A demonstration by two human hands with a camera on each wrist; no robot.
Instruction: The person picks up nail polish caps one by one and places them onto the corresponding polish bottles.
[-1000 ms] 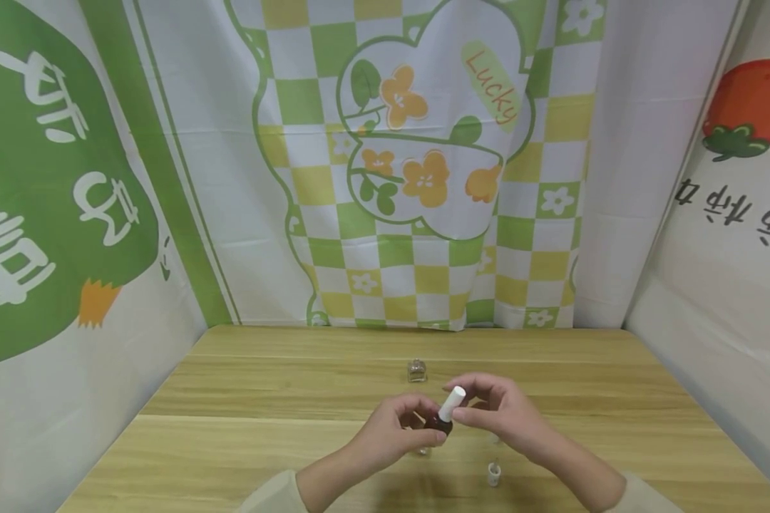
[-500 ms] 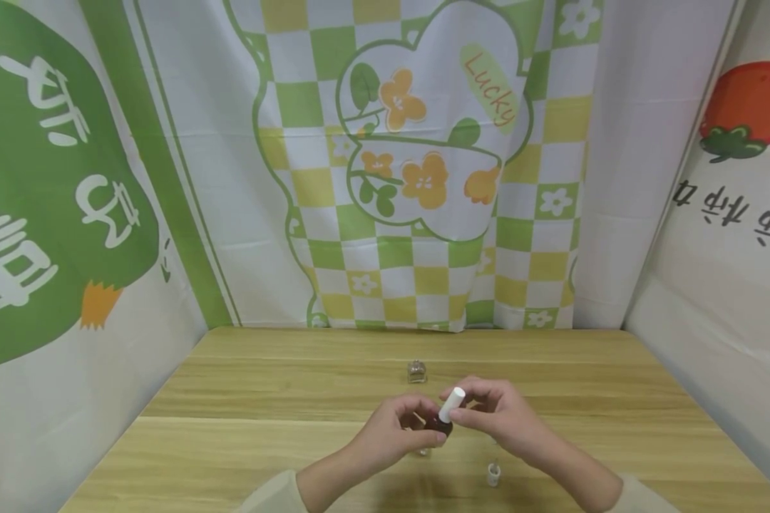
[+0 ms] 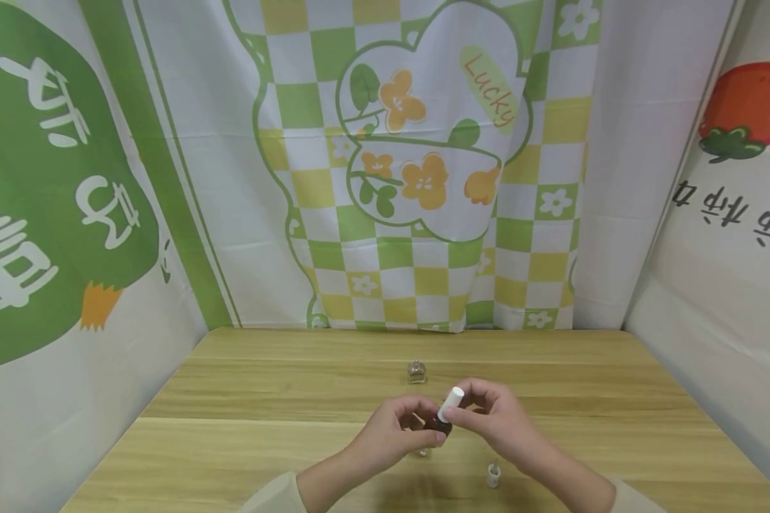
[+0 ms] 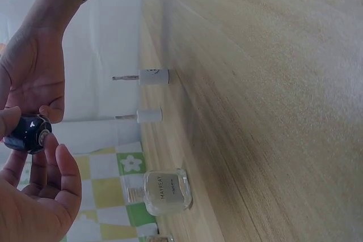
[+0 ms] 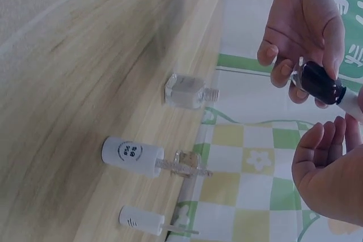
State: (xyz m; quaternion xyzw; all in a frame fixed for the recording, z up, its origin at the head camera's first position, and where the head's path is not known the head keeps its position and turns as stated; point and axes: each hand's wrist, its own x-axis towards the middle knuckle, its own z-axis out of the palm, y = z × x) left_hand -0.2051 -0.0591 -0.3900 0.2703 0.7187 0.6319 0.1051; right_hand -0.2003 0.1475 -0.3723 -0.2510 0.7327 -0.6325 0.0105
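Between both hands is a dark nail polish bottle (image 5: 319, 81) with a white cap (image 3: 451, 405), tilted in the air above the table. My left hand (image 3: 385, 431) grips the bottle's glass body, thumb on the near side and fingers behind. My right hand (image 3: 497, 413) pinches the white cap, which sits at the bottle's neck. An uncapped clear polish bottle (image 4: 167, 191) stands below the hands, mostly hidden by the left hand in the head view. Farther back stands a second small uncapped bottle (image 3: 416, 372) with glittery contents.
Two white brush caps stand upright with brushes pointing up: a larger cap (image 5: 131, 156) and a smaller cap (image 5: 140, 220). They are on the right of the wooden table (image 3: 263, 385). Printed cloth curtains (image 3: 423, 285) surround it at the back and sides.
The right hand has shifted slightly to the left, and its thumb now lies lower across the white cap. The left hand and the bottle stay nearly still.
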